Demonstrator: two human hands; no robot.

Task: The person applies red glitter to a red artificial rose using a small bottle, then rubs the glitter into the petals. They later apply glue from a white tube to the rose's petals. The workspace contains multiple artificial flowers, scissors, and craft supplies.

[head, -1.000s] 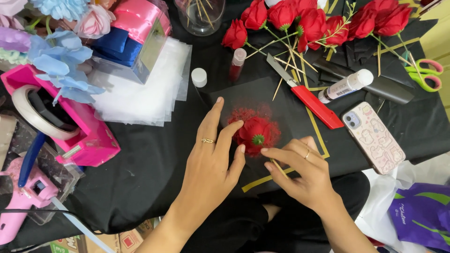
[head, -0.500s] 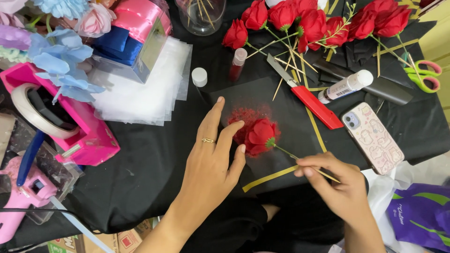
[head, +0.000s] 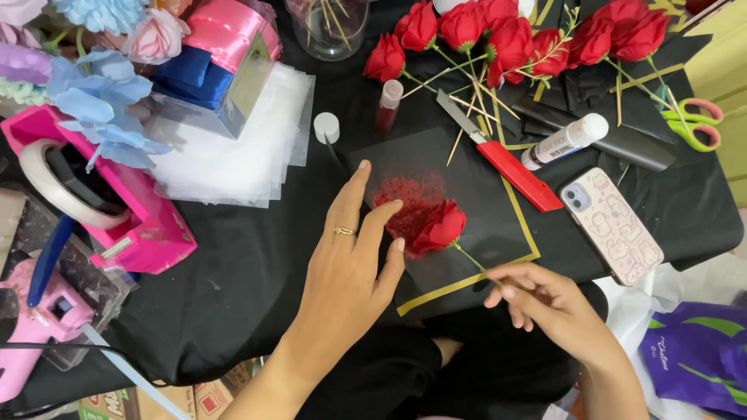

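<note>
Since the earlier frame the red rose (head: 440, 226) was drawn off the glitter patch (head: 411, 204) to its right edge | stick pinched by right hand (head: 545, 299) | left hand (head: 352, 253) spread flat on black sheet (head: 475, 183) | velvety petals could shed loose glitter if dragged.

This looks like a home craft corner for making artificial flowers, though little beyond the bench (head: 233, 311) shows. A black cloth covers it, crowded with red fabric roses (head: 498, 35), a pink tape dispenser (head: 101, 210), a pink glue gun (head: 39, 327), scissors (head: 692, 120), a red utility knife (head: 506, 159) and stacked sheets of clear wrap (head: 233, 148).
</note>
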